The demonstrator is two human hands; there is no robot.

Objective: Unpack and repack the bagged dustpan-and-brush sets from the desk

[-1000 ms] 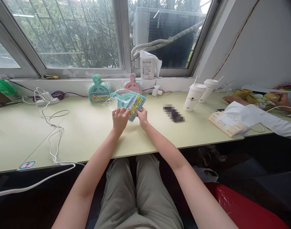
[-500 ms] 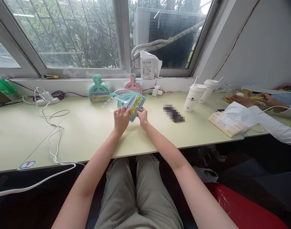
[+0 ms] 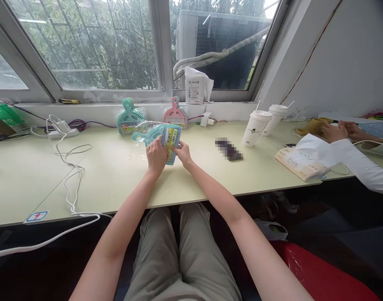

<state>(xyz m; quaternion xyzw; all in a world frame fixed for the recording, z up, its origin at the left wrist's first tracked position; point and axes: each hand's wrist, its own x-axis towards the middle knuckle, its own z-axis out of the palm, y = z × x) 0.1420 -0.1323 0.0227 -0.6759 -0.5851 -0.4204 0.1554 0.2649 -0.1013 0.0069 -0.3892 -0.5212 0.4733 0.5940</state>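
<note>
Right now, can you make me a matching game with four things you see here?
1. Wrapped dustpan set
2. Right-hand dustpan stack by the wall
3. Box cutter
4. Nearer paper cup

A. lying on the windowsill
B. white, with a straw
C. held by both hands
D. pink

Pairs: 1-C, 2-D, 3-A, 4-B

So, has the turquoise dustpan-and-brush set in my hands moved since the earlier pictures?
Yes, to the left: the turquoise dustpan-and-brush set now has its handle farther left of the pink dustpans by the wall.
</note>
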